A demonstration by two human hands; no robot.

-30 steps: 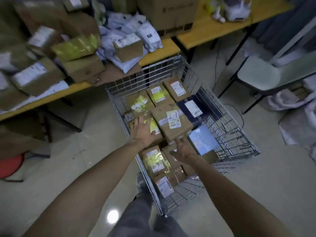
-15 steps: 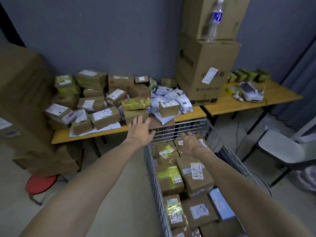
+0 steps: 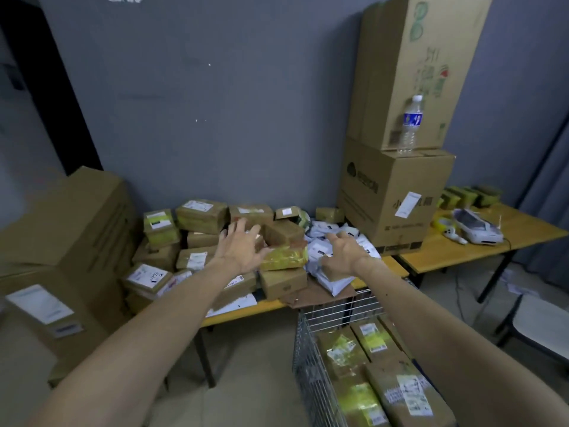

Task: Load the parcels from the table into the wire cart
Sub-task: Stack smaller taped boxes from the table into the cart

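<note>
Several brown cardboard parcels (image 3: 201, 215) and white mailer bags (image 3: 320, 251) are piled on the yellow table (image 3: 246, 312). A parcel wrapped in yellow tape (image 3: 284, 257) lies between my two hands. My left hand (image 3: 241, 246) hovers over the pile with fingers spread, holding nothing. My right hand (image 3: 345, 255) reaches over the white bags, fingers loosely bent and empty. The wire cart (image 3: 311, 365) stands below at the right, holding several taped boxes (image 3: 403, 392).
Two large cartons (image 3: 394, 195) are stacked at the table's right end with a water bottle (image 3: 411, 124) on the lower one. Big cartons (image 3: 64, 241) stand at the left. A second table (image 3: 492, 241) carries a white device; a chair (image 3: 542, 322) stands at the right.
Both hands left the boxes in the cart and rose up and forward over the table's parcel pile. The view tilted up from the cart to the table and wall.
</note>
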